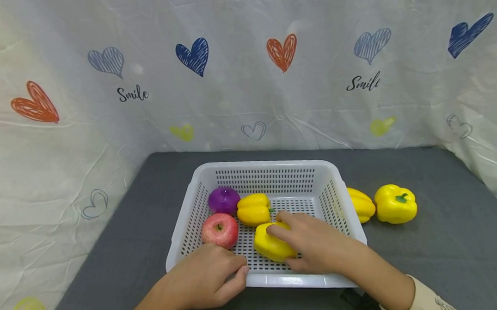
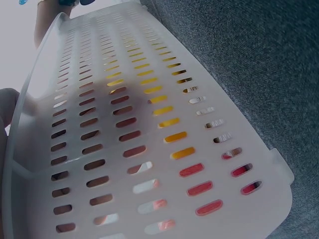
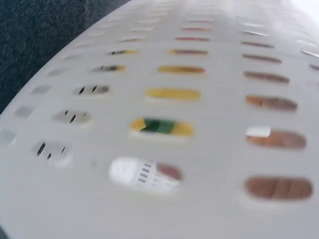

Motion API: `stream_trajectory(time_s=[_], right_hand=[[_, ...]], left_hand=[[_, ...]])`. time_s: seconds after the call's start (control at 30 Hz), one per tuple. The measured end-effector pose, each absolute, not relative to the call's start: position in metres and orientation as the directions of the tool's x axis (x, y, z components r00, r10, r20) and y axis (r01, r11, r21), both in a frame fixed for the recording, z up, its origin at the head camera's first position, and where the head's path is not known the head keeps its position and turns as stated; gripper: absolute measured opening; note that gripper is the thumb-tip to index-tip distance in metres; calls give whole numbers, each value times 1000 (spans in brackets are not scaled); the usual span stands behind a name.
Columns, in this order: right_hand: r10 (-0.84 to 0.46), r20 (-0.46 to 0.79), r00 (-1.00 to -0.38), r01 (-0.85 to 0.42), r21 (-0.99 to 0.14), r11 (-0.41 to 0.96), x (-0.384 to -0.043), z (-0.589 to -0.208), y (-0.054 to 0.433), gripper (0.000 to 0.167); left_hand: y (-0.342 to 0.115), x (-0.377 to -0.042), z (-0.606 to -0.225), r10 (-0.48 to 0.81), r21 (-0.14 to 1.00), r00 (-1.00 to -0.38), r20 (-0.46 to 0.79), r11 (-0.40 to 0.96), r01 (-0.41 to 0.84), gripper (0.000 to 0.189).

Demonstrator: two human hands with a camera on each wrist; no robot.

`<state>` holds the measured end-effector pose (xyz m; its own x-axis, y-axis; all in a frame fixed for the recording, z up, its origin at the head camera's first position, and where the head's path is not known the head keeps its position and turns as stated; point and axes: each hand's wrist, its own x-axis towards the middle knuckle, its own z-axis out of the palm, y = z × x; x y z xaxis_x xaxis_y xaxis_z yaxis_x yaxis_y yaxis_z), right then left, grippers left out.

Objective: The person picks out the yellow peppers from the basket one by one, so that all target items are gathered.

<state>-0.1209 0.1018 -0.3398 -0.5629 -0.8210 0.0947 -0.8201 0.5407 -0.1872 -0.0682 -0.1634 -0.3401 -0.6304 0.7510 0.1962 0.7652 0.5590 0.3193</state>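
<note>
In the head view, a white slotted plastic basket (image 1: 264,279) stands on the dark grey cloth. My left hand (image 1: 207,276) grips its front rim, fingers over the edge and thumb on the outside. Inside the basket, my right hand (image 1: 315,243) holds a yellow bell pepper (image 1: 272,246) with its fingers over the top and thumb at the near side. Beside that pepper lie another yellow bell pepper (image 1: 253,210), a red apple (image 1: 220,230) and a round purple onion-like piece (image 1: 224,200). Both wrist views look through the basket wall (image 2: 149,119) at parts of the contents.
To the right of the basket, outside it, are a yellow bell pepper (image 1: 395,204) with a green stem and a yellow lobed piece (image 1: 360,204) partly hidden by the rim. A white curtain (image 1: 234,99) printed with hearts hangs behind the table (image 1: 445,237).
</note>
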Motion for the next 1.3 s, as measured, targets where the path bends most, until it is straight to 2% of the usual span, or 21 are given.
stream_trajectory(time_s=[0.1,0.23,0.37,0.6,0.8,1.3], right_hand=[[-804,52,-593,-788,-246,565,-124,-339,105,59],[-799,36,-600,-773,-282,568,-128,-338,112,58],[-787,30,-617,-765,-256,590,-128,-336,119,56],[-718,-18,-696,-694,-241,679,-130,-335,130,61],[-722,-27,-692,-684,-296,667,-132,-338,133,59],[-700,-23,-714,-664,-294,687,-132,-343,131,68]], left_hand=[[-164,-68,-340,749,320,-635,188,565,761,34],[-164,-68,-340,747,319,-641,177,573,755,34],[-163,-68,-340,748,302,-636,191,571,763,34],[-163,-68,-340,750,295,-631,197,569,768,34],[-163,-68,-340,749,288,-635,191,576,765,34],[-163,-68,-340,746,304,-644,169,582,754,34]])
